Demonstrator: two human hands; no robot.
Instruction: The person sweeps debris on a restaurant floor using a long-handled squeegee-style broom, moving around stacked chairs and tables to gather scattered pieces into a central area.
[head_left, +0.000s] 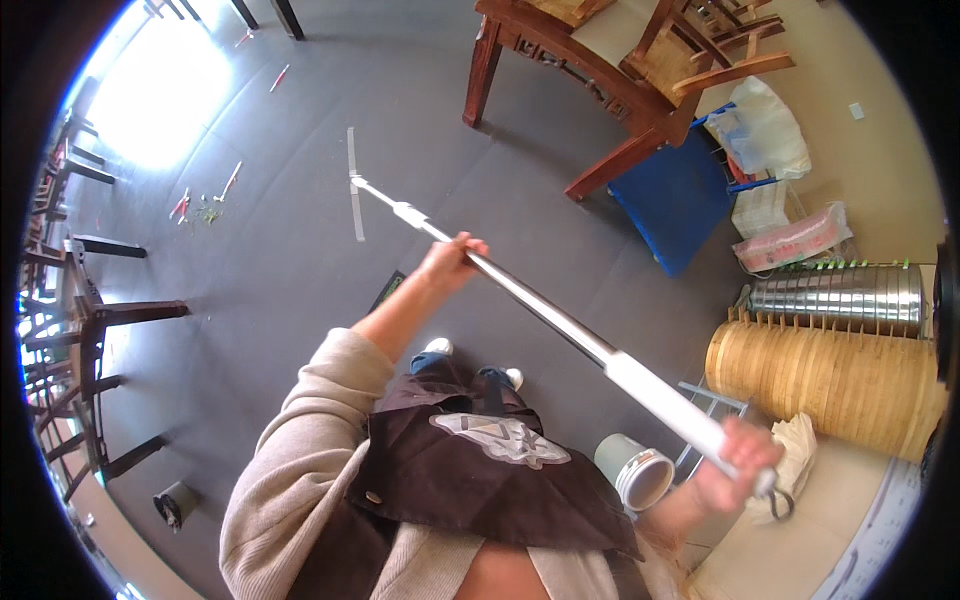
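Observation:
A long telescopic pole of bright metal with white sleeves runs diagonally across my front. At its far end a narrow grey head rests on the dark floor; whether it is a mop or a squeegee cannot be told. My left hand grips the metal shaft midway along. My right hand, a little blurred, is closed around the white grip near the end with a dark hanging loop. Beyond the head lie scattered green bits and a red-and-white piece.
A carved wooden table carries upturned chairs. At right stand a blue platform, stacked bamboo steamers and a bucket beside a metal frame. Dark chair legs and a bin are at left.

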